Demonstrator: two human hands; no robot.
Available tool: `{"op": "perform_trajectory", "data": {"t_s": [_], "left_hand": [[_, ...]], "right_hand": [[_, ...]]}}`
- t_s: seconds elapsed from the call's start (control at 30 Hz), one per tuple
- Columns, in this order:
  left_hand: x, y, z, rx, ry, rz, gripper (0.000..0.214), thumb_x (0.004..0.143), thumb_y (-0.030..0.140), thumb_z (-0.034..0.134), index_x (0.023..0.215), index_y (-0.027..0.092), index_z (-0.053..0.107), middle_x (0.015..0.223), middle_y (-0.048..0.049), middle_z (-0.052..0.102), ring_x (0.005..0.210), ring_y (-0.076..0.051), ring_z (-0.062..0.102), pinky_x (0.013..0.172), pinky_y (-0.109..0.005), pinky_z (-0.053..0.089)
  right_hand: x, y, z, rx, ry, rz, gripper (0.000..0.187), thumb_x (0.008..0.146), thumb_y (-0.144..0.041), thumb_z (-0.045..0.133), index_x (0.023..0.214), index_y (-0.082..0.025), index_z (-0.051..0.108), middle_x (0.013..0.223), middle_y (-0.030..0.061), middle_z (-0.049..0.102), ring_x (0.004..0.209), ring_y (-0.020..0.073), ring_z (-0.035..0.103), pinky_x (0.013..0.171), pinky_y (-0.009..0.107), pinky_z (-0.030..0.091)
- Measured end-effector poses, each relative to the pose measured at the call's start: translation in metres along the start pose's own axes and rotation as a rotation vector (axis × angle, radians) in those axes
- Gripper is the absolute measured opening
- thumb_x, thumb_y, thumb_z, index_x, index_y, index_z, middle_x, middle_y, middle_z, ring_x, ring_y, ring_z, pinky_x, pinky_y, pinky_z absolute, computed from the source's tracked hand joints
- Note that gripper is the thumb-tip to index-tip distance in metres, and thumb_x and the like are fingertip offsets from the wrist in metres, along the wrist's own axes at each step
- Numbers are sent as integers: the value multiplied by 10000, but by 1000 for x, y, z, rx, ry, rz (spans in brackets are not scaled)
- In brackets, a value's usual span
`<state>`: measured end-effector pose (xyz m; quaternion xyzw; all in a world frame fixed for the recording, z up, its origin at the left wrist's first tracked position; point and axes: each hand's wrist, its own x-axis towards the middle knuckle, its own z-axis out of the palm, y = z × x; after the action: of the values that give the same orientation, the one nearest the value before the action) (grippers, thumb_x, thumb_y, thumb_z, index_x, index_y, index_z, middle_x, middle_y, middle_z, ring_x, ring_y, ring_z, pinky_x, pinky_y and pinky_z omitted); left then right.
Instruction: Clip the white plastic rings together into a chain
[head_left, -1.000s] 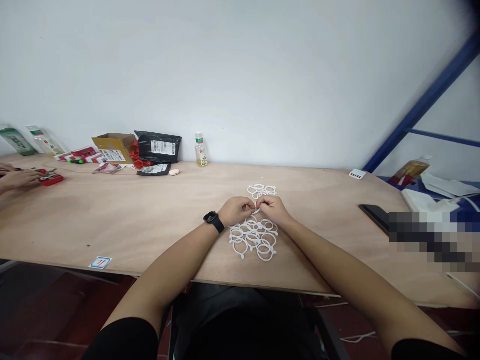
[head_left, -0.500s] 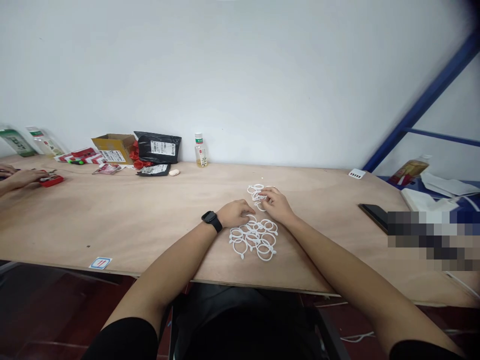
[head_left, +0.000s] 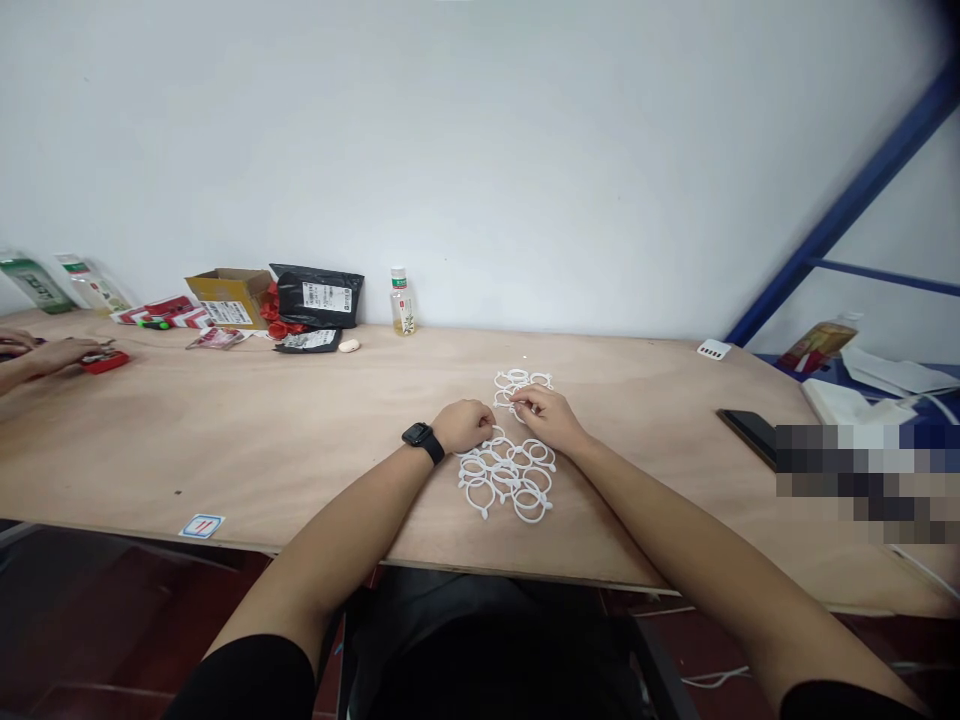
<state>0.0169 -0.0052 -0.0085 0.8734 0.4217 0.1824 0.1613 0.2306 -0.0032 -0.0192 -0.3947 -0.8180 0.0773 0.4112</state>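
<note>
Several white plastic curtain rings with small tabs lie in a near pile on the wooden table, overlapping one another. A smaller far group of the same rings lies beyond my hands. My left hand, with a black watch on its wrist, is closed at the top left of the near pile; a ring shows at its fingertips. My right hand is pinched at the front edge of the far group, over a ring partly hidden by the fingers.
Along the wall stand a small bottle, a black parcel and an open cardboard box. Another person's hands work at a red object on the far left. A phone lies on the right, near a blue frame.
My right hand has drawn slightly back from the far group, uncovering a ring there, and its fingers have come together. My left fingers have curled in more.
</note>
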Motion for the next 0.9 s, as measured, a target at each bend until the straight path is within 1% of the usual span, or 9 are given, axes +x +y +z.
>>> {"op": "perform_trajectory", "data": {"t_s": [0.07,0.17,0.23,0.3,0.4,0.5,0.63,0.77,0.9], "left_hand": [[0,0,-1,-28,88,-62,193,760,205,526,837,166,698,812,-45,697,709,-158,593,636,-244,415],[3,-1,-1,-161,191,-154,191,792,213,506,860,155,674,760,-35,686,661,-140,578,615,-234,410],[5,-2,1,-320,195,-191,209,793,209,513,916,139,666,696,-23,668,613,-126,569,588,-221,411],[7,-3,5,-506,158,-209,237,798,221,517,953,117,664,630,-9,639,561,-114,554,549,-206,405],[9,-2,9,-670,112,-218,233,787,216,518,892,96,687,590,0,611,526,-96,530,519,-191,393],[10,-1,10,-678,86,-236,239,766,192,506,831,92,713,552,8,593,497,-81,498,503,-183,375],[9,0,9,-644,73,-267,250,746,177,500,803,87,725,542,5,598,489,-75,488,489,-178,361],[8,2,8,-632,73,-287,256,742,182,496,812,85,721,553,0,608,489,-77,493,482,-177,357],[7,5,9,-603,52,-278,272,741,198,494,834,85,723,540,8,595,469,-72,468,463,-175,338]], "right_hand": [[-1,-3,-1,-1,7,-46,221,837,-149,539,970,-220,700,953,62,695,823,183,638,711,324,532],[-2,-11,-2,-12,0,-182,260,835,-154,552,1052,-238,667,1067,67,672,909,188,641,773,340,543],[-2,-17,-1,-36,-24,-279,284,836,-171,567,1098,-249,646,1142,72,647,990,194,631,823,347,541],[-2,-22,0,-60,-61,-363,278,849,-193,572,1111,-255,640,1154,73,646,1026,193,627,838,340,540],[-2,-27,2,-94,-95,-439,231,873,-201,555,1078,-246,652,1030,61,696,959,180,651,793,312,540],[-3,-29,3,-116,-87,-445,199,873,-199,549,1031,-226,665,914,51,726,838,169,670,726,291,526],[-4,-31,0,-133,-107,-384,179,848,-203,539,950,-226,685,819,36,732,720,157,661,659,274,494],[-4,-35,-2,-148,-172,-327,186,815,-232,536,906,-246,697,774,26,721,679,160,640,657,276,477],[-4,-36,-1,-173,-159,-313,188,771,-219,531,865,-234,694,680,16,680,631,154,604,629,263,449]]}}
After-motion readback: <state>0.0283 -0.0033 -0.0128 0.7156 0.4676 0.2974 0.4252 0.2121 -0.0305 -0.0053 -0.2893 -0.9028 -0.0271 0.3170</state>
